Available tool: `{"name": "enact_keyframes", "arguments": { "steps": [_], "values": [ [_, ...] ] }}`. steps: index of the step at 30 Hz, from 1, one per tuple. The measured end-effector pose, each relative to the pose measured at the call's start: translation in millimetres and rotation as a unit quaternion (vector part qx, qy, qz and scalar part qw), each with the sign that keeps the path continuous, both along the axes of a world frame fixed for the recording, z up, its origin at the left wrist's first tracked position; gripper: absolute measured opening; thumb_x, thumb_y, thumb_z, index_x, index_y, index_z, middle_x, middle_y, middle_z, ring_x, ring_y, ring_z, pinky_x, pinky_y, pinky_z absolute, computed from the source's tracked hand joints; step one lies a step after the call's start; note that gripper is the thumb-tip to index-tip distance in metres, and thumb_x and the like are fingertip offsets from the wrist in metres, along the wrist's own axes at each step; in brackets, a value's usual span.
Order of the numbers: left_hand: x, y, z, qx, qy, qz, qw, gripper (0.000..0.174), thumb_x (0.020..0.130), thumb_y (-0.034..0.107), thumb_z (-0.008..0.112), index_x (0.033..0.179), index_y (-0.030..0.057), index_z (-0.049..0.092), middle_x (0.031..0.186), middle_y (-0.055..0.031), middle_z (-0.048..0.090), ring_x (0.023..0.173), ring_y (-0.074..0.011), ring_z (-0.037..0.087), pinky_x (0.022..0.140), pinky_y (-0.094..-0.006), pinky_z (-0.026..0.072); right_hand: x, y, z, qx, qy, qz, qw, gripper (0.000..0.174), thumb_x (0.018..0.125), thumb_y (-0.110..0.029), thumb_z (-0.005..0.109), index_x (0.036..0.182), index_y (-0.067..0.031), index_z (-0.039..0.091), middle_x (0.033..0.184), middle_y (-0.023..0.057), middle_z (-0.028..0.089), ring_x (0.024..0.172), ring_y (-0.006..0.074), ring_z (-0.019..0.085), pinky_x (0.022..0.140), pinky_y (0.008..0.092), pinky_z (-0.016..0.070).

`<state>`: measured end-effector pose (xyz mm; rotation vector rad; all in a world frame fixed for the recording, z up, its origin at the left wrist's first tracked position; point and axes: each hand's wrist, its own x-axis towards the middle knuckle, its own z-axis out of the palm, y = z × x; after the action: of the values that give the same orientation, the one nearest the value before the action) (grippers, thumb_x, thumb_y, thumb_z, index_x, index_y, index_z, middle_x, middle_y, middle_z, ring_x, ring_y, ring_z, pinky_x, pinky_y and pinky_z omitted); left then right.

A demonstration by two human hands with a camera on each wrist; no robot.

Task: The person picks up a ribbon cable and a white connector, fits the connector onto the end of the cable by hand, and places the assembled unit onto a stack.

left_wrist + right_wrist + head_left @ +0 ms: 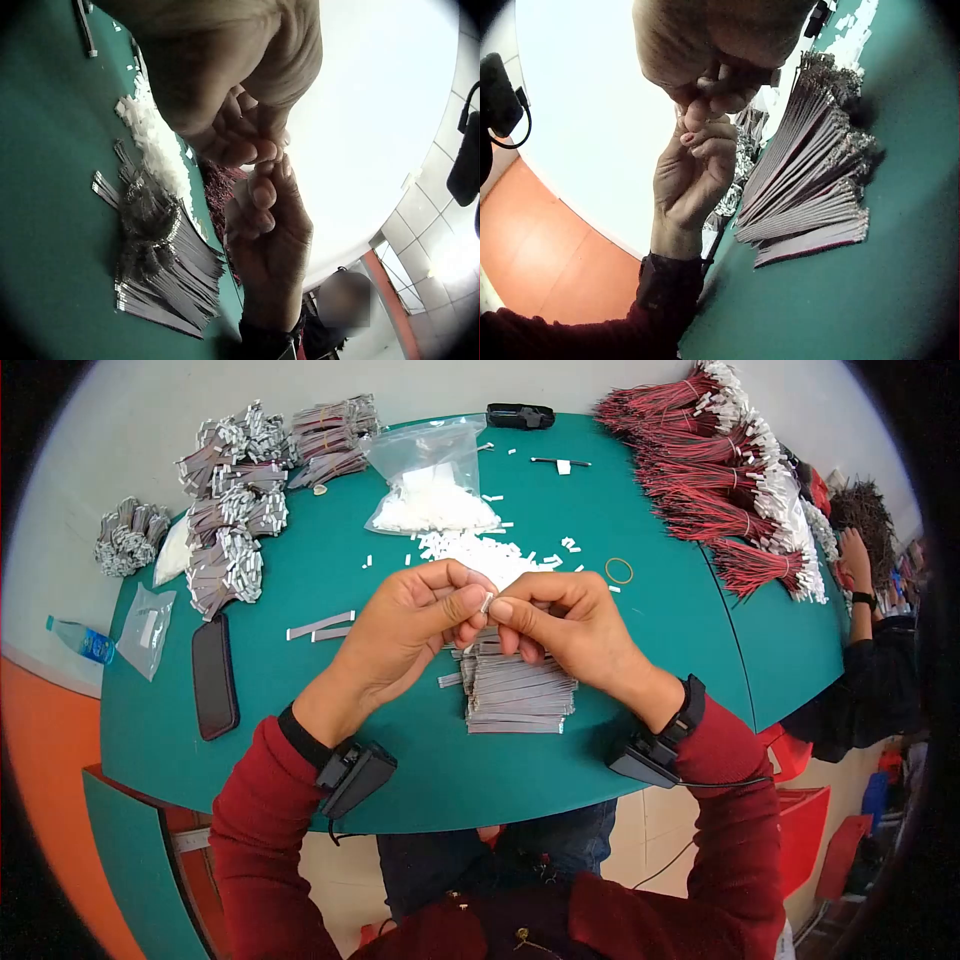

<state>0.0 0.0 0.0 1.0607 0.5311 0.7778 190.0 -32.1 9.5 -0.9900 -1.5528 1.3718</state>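
In the head view my left hand (405, 615) and right hand (570, 622) meet fingertip to fingertip above the table. A small white connector housing (487, 603) is pinched between the left thumb and fingers. My right thumb and forefinger pinch right beside it. In the right wrist view a flat cable end (775, 77) sticks out from the right hand's fingers; most of that cable is hidden. Below the hands lies a stack of short grey ribbon cables (520, 695). A heap of loose white housings (480, 550) lies just beyond the fingers.
An open plastic bag (430, 490) of white housings stands behind the heap. Grey cable bundles (230, 510) are piled left, red-black wire bundles (700, 470) right. A phone (214, 675), a bottle (82, 640) and a rubber band (619, 570) lie around. Another person's hand (855, 560) is far right.
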Motion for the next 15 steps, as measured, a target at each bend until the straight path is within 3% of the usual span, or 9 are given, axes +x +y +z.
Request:
{"name": "enact_keyframes", "arguments": {
  "steps": [15],
  "values": [
    [0.9,-0.2,1.0,0.043,0.026,0.028,0.998,0.015,0.087,0.015,0.061,0.094,0.0011,0.059,0.08,-0.0017,0.06,0.067,-0.0068,0.052,0.061,-0.0193,0.0425,1.1,0.9,3.7,-0.002,-0.019,0.008,1.0,0.02,0.088,-0.017,0.058,0.075,-0.0019,0.063,0.059,-0.0019,0.057,0.05,0.0023,0.046,0.045,0.018,0.0354]
  ]
}}
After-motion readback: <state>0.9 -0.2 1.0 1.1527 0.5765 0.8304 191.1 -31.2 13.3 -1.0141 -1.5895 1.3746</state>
